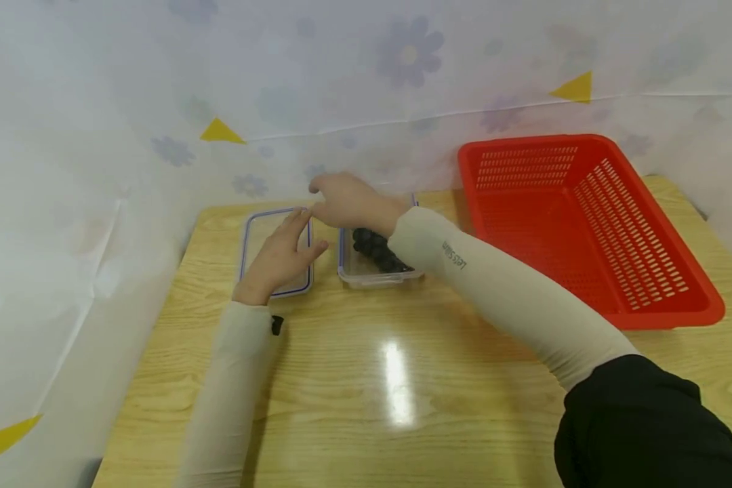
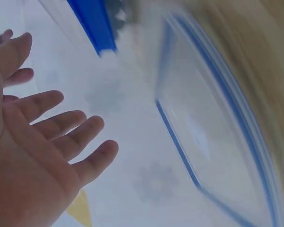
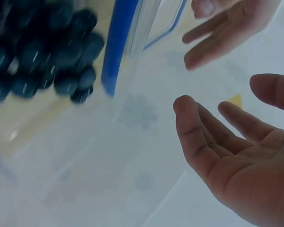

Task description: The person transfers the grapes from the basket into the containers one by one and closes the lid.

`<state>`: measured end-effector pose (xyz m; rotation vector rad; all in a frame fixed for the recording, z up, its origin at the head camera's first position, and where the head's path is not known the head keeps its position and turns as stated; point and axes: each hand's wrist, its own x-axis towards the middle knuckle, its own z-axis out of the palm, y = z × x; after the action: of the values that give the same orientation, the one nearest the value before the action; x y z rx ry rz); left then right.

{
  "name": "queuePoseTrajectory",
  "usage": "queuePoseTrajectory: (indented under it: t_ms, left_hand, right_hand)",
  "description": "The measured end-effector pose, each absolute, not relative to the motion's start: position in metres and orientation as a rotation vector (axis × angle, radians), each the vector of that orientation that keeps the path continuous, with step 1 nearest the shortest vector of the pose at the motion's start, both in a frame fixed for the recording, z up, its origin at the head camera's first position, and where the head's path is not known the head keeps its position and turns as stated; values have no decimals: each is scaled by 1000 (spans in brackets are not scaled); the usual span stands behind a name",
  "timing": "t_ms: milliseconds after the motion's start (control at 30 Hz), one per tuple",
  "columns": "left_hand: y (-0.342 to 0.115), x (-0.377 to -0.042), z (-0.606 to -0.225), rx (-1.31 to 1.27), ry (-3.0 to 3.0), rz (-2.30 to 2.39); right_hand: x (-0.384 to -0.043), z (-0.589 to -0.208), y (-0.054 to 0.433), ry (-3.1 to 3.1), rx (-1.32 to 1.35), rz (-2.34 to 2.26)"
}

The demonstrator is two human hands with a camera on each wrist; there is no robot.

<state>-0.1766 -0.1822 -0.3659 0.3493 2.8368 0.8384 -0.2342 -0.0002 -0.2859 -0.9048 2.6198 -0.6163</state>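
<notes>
Lying lengthwise near-to-far: lid (image 1: pixel 262 235) below left hand (image 1: pixel 277 260).

Red basket (image 1: pixel 592 237): three o'clock, on the bench (image 1: pixel 335 379)
Flowered sheet (image 1: pixel 341 74): twelve o'clock
Yellow patches (image 1: pixel 221 131): eight, ten, two o'clock

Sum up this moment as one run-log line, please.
left hand: empty, over clear lid | right hand: empty, near left hand | dark grapes: inside clear container | red basket: right of container
</notes>
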Motion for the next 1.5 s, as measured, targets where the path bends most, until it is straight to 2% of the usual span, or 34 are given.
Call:
queuePoseTrajectory:
  t_ms: [133,367,567,733,1000,1200,1500]
  left_hand:
    - [-211,-182,-370,292,2846,805]
    - [-255,-189,-380,112,2821,595]
    - [-272,-186,-386,-74,2734,559]
    - [-275,-186,-390,-67,2689,633]
    - [-279,-184,-390,-128,2663,821]
    - [-275,-177,-375,-198,2737,921]
    - [-267,-171,-355,-256,2829,1055]
  right_hand:
    - [-231,-302,-22,2558,-861,-739]
    - [-224,-332,-56,2318,-630,-931]
    - [-225,-352,-77,2232,-470,-966]
    - [-227,-361,-84,2230,-417,-881]
    - [-229,-364,-86,2186,-305,-1141]
    - [-228,-353,-77,2146,-275,-1420]
    - [-228,-336,-68,2199,-214,-1605]
